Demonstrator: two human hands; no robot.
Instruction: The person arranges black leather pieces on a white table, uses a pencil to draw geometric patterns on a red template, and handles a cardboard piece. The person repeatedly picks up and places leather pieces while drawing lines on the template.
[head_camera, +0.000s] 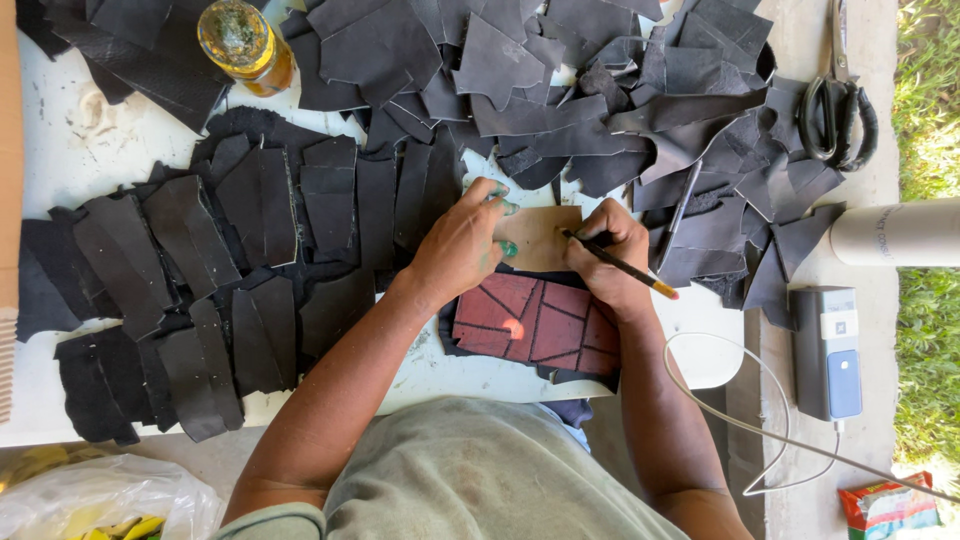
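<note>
Tracing with pencil (620, 265) gripped in my right hand (608, 255), left hand (462, 245) pressing template (538, 238) flat; cut pieces (250, 260) stacked, scraps (560, 80) remain.

A flat tan cardboard pattern piece (538, 238) lies on a dark red leather sheet (535, 322) marked with black lines (like little tiles). The left hand (462, 245) presses the cardboard down. The right hand (607, 258) holds a thin dark pencil with a yellow end (620, 265), its tip touching the cardboard's edge.
</note>
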